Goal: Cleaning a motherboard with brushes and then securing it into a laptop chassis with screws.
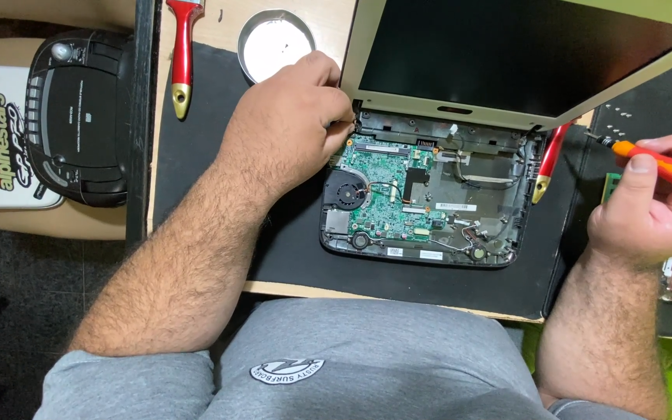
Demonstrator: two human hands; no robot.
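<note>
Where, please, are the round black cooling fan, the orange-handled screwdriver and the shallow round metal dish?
Round black cooling fan (345,191), head view, on its hub.
Orange-handled screwdriver (666,166), head view, on its handle, in the right hand.
Shallow round metal dish (274,43), head view, on its pale inside.

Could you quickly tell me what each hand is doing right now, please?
Left hand: fingers curled at the top left corner of the opened laptop; whether they grip anything cannot be told.
Right hand: closed on an orange screwdriver.

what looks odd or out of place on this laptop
The small laptop lies with its top cover off, green circuit board and fan bare, loose wires across the right half. Left hand touches its rear left corner; right hand holds an orange screwdriver.
</note>
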